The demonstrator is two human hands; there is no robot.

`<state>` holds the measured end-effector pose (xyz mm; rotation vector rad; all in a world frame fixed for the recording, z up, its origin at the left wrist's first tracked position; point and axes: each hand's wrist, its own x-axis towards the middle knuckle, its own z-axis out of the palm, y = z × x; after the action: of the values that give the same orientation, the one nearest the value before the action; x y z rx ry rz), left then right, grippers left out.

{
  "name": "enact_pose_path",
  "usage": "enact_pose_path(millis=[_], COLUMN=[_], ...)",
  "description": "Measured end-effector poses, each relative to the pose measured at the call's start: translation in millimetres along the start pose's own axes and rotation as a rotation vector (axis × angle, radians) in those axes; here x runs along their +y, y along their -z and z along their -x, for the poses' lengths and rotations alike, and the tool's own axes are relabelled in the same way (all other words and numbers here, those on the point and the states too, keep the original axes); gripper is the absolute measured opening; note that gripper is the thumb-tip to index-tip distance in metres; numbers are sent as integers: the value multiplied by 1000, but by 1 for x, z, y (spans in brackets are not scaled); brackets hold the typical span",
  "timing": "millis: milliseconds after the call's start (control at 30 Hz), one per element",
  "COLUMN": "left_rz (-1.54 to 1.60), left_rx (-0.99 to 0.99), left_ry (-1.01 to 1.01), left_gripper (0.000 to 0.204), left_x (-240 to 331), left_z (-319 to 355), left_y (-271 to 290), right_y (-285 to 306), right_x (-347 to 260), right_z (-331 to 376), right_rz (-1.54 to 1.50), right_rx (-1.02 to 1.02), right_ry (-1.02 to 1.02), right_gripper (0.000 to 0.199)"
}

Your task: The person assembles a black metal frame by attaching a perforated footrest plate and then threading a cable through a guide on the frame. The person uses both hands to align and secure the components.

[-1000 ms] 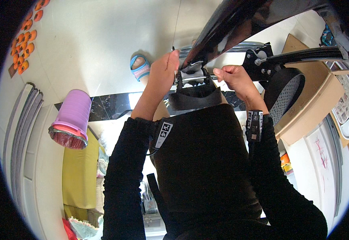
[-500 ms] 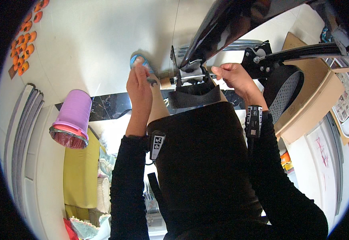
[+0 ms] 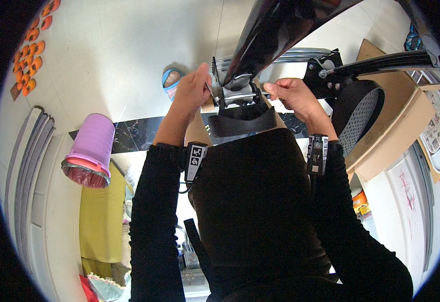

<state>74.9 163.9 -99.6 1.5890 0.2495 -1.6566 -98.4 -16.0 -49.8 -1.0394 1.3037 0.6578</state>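
Observation:
My left hand [image 3: 192,90] is closed around a small metal open-end wrench [image 3: 209,89]. The wrench's head is by the nut [image 3: 217,101] at the left end of a metal axle [image 3: 242,95]. This axle passes through a joint at the lower end of a glossy black frame [image 3: 275,38]. At the axle's right end, my right hand [image 3: 298,98] is closed, thumb and fingers pinched together. What the right fingers grip is too small to make out. A curved black pedal-like part [image 3: 242,122] hangs just below the joint.
On the right, a black perforated pedal [image 3: 361,116] and a cardboard box [image 3: 391,136] stand close to my right arm. Metal tubes [image 3: 300,54] lie behind the joint. A purple bin [image 3: 93,141] is at the left. My foot in a blue slipper [image 3: 170,83] rests on the floor.
My left hand has moved right, bringing the wrench from open air to the nut at the axle's left end. The right hand stays almost in place.

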Motion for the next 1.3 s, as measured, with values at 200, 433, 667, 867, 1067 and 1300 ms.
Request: enact_pose_path(millis=[200,433,667,867,1067,1300], left_rz=[11,-620,-302,-194,-388,-624], left_rx=[-71,-113,-56,48,87,50], left_ry=[4,-399,-346,-257,-498,-651], left_gripper=[39,29,25,44,40,27], left_x=[10,-1,-2,0,4,16], left_z=[4,-7,-3,2,5,26], left_y=[-7,2,-6,-10,-14,-11], right_y=[0,0,0,1,2,2], right_x=[-1,0,-2,-5,-5,-4], right_z=[1,-1,1,4,3,3], right_rz=[-1,-4,30,24,3,22], right_rx=[-16,-10,11,4,-12,4], right_ry=[-4,-30,-48,-58,-63,-72], right_gripper=[33,32,32,37,35,34])
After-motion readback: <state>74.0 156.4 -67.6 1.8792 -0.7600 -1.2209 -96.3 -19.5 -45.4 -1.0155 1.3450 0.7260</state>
